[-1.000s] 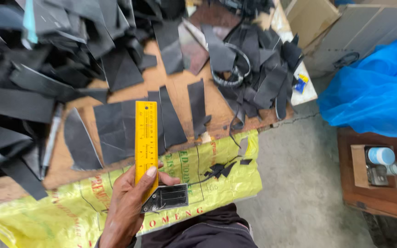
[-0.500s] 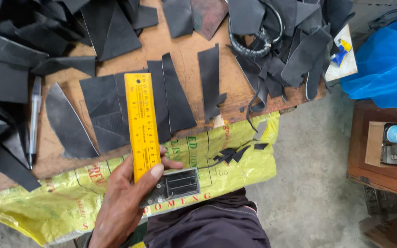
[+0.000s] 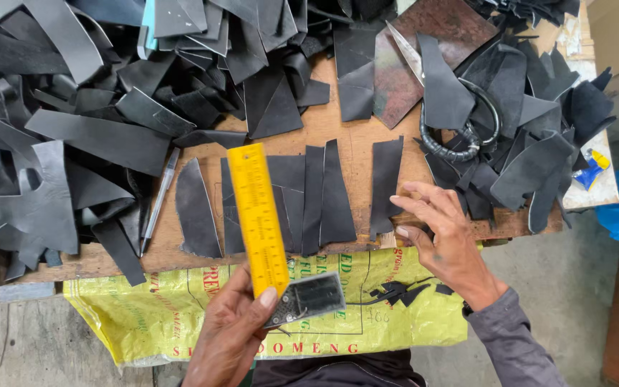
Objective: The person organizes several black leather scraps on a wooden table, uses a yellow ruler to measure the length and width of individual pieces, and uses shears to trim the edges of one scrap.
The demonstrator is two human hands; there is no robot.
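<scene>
Left hand (image 3: 232,331): palm up, thumb clamping yellow flat ruler (image 3: 258,218) and small dark card (image 3: 307,299) over yellow woven sack (image 3: 145,315). Right hand (image 3: 440,231): fingers spread, loose, empty, reaching toward black leather strip (image 3: 385,185) at wooden table (image 3: 345,132) edge.

Cut off and covered

Your left hand (image 3: 234,337) hides the ruler (image 3: 258,218) end — the scrap pile (image 3: 73,107) runs off the frame's top and left, burying the bench (image 3: 338,132).

A small craft workshop: a rough wooden bench (image 3: 352,140) heaped with black leather offcuts (image 3: 73,136), cut strips (image 3: 385,186) laid in a row, a yellow ruler (image 3: 258,218), a pen (image 3: 159,201) (bare concrete floor (image 3: 539,279) below).
</scene>
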